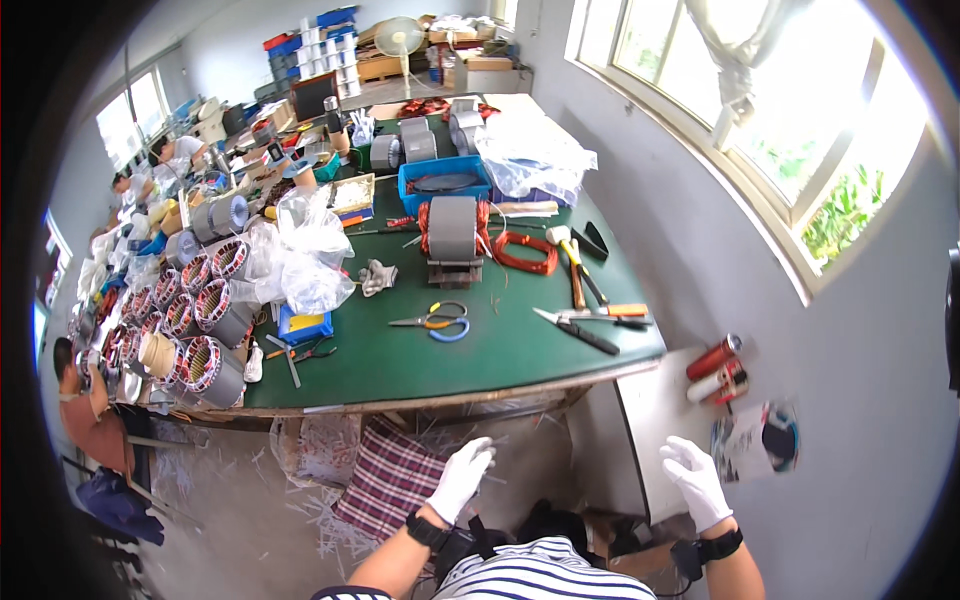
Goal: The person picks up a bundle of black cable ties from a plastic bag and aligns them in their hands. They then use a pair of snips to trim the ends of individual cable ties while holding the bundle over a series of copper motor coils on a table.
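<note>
My left hand point(463, 480), in a white glove, hangs in front of the table edge with nothing in it, fingers loosely stretched. Out to the right, my right hand point(697, 483), also gloved, has its fingers apart and is empty, near a white side surface point(645, 430). On the green tabletop point(360, 368) lie scissors point(435, 321) with blue and yellow handles, and several knives point(585, 331) with orange and black handles. Behind them stands a grey motor stator core point(452, 230) with copper windings, beside a coil of copper wire point(525, 255). Hammers point(577, 272) lie to its right.
Several wound stators point(215, 365) crowd the table's left side, by plastic bags point(305, 255) and a blue tray point(305, 325). A blue bin point(443, 182) stands farther back. Red bottles point(715, 358) are at right. A plaid cushion point(390, 480) is below; a co-worker point(95, 420) sits left.
</note>
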### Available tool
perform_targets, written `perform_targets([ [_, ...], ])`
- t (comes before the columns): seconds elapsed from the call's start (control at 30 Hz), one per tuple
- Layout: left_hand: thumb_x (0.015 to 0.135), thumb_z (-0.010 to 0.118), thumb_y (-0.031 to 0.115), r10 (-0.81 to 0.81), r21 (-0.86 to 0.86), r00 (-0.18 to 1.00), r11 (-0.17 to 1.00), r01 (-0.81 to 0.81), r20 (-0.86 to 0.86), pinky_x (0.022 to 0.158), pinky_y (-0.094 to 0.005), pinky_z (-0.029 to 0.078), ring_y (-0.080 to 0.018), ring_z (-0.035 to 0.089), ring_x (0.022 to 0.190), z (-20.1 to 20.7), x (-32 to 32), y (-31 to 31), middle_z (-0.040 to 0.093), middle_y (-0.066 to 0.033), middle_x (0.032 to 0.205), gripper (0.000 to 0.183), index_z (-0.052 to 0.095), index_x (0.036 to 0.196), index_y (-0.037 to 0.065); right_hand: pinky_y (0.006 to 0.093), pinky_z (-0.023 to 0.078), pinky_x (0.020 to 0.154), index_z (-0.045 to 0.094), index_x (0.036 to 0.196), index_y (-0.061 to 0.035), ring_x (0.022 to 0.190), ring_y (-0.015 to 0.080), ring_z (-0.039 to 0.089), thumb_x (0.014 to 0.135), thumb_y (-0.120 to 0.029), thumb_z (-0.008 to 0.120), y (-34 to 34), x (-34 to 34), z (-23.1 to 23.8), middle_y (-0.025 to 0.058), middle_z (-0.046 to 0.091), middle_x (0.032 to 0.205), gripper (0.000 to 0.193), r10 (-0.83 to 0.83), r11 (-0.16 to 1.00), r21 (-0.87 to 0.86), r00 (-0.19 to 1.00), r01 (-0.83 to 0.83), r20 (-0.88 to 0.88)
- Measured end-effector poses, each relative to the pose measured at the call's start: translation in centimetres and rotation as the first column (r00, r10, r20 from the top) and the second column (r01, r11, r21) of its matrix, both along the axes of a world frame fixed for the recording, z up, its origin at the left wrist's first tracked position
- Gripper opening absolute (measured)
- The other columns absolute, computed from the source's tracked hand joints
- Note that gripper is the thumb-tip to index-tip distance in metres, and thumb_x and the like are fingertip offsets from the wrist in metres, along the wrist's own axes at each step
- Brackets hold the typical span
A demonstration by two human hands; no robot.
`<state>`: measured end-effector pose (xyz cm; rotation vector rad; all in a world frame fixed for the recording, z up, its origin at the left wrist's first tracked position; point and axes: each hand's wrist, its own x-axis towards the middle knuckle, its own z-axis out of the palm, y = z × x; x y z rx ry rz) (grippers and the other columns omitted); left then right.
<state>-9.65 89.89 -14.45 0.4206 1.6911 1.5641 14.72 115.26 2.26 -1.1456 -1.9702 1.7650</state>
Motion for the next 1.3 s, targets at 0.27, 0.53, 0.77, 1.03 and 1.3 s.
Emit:
perform_targets([
  [0.27,0.095,0.05,0.016,0.422,-0.038,0.897,0.906,-0.421,0.13,0.079,-0.0272,0.048,-0.0151,0.06,0.09,1.6,-4.5,2.7,0.062,-0.0112,0.108,0.036,0.049,0.125,-0.002,0.0381,0.043,0.094,0.039,0.135,0.0018,0.111,0.0329,0.052,0.072,-0.014,0.072,16.6,-24.6,3.2,0.0225,0.051,0.123,0.073,0.427,0.494,0.73,0.863,-0.472,0.269],
  [0.53,0.094,0.052,0.02,0.605,-0.15,0.782,0.796,-0.587,0.147,0.072,-0.0238,0.049,-0.012,0.06,0.082,0.8,-13.7,5.5,0.062,-0.0065,0.098,0.03,0.054,0.117,0.001,0.0519,0.026,0.106,0.038,0.136,-0.0025,0.129,0.0402,0.033,0.056,-0.027,0.083,25.1,-50.3,1.4,0.0232,0.037,0.138,0.095,0.355,-0.078,0.959,0.892,-0.272,0.282],
  [0.77,0.093,0.048,0.016,0.669,-0.283,0.741,0.722,-0.631,0.054,0.068,-0.0227,0.048,-0.0117,0.06,0.077,-0.6,-17.7,5.4,0.062,-0.006,0.093,0.027,0.054,0.113,-0.002,0.062,0.022,0.105,0.04,0.138,-0.0208,0.133,0.0393,0.028,0.072,-0.021,0.067,30.7,-62.8,-9.4,0.0178,0.029,0.146,0.071,0.151,-0.443,0.789,0.832,-0.425,0.533],
  [1.03,0.091,0.047,0.013,0.743,-0.429,0.664,0.628,-0.649,0.084,0.066,-0.0215,0.047,-0.0113,0.06,0.074,-1.0,-18.6,4.6,0.063,-0.0071,0.09,0.026,0.056,0.11,-0.003,0.0531,0.032,0.104,0.036,0.14,-0.0116,0.128,0.0481,0.032,0.077,-0.01,0.063,34.4,-71.7,-6.6,0.0276,0.027,0.143,0.068,0.29,-0.282,0.947,0.927,-0.153,0.236],
  [1.3,0.094,0.05,0.011,0.707,-0.448,0.707,0.624,-0.64,-0.025,0.075,-0.024,0.048,-0.0133,0.058,0.085,-4.6,-15.7,1.4,0.063,-0.0086,0.101,0.027,0.057,0.117,-0.001,0.0401,0.039,0.101,0.012,0.147,-0.0042,0.127,0.0381,0.041,0.071,-0.028,0.073,39.6,-76.8,-5.0,0.028,0.033,0.142,0.101,0.244,0.404,0.75,0.852,-0.524,0.464],
])
